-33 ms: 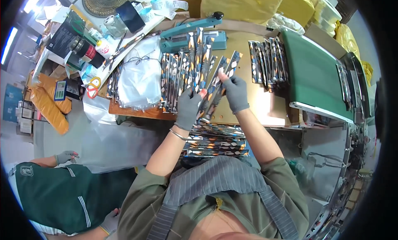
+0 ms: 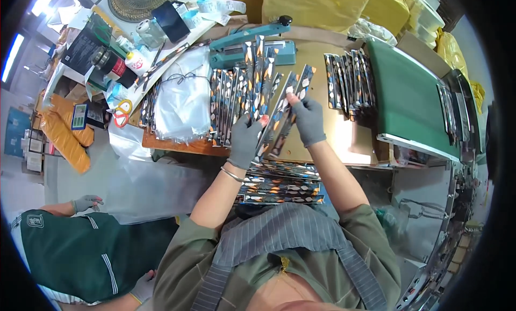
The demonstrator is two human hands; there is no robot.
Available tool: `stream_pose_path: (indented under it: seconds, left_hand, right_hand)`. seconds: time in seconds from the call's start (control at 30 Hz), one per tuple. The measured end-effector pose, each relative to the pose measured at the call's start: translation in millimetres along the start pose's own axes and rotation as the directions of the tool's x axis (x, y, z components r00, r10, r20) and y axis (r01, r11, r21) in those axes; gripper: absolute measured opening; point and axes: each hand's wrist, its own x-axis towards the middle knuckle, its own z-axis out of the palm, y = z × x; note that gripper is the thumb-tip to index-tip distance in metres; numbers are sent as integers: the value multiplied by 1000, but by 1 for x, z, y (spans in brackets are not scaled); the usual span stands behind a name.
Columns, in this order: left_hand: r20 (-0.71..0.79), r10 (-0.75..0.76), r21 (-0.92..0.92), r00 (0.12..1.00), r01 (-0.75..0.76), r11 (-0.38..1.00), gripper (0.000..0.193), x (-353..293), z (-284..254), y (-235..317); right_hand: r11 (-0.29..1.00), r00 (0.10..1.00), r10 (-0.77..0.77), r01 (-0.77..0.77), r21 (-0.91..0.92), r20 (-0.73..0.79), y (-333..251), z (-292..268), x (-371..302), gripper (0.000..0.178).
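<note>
The left hand (image 2: 245,141) and right hand (image 2: 309,123), both gloved, hold slim patterned packets (image 2: 306,79) above the front of the desk (image 2: 185,145). The fingers of each hand are closed on the packets; the exact count held cannot be told. A teal sealer (image 2: 279,52) stands behind. Clear bags (image 2: 183,109) lie to the left; a packet row (image 2: 348,80) lies right.

Narrow patterned packets (image 2: 226,104): glossy, film-like finish. Gloves (image 2: 310,125): matt grey cloth. Clear bags (image 2: 181,108): smooth, shiny plastic. Desk (image 2: 329,140): smooth tan top, reflecting light. Green belt (image 2: 411,96): smooth, low sheen; metal edging (image 2: 416,146). Bangle (image 2: 232,174): polished metal. Apron (image 2: 279,230): matt striped cloth.
</note>
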Motion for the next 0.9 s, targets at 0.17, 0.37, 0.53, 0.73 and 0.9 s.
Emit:
stream_pose_path:
  seconds: [0.17,0.37,0.53,0.73,0.9]
  left_hand:
    - [-21,19,123,1000,-16,992,20,9,-6,-4]
    - [28,26,171,999,-30,985,28,7,1,0]
    - [-116,99,160,988,-79,984,30,16,-16,-1]
    - [-168,488,825,856,-149,545,37,44,-81,-25]
    - [242,642,800,728,-524,293,48,53,-3,16]
  right_hand:
    - [1000,1000,0,0,8,-8,-14,8,18,24]
    - [988,991,-131,128,-90,-29,-6,20,26,24]
    - [906,961,-19,133,-402,277,-1,-18,-11,28]
    - [455,812,-188,570,-684,552,7,-54,-35,55]
    - [-57,821,-544,171,-984,174,1,-160,139,68]
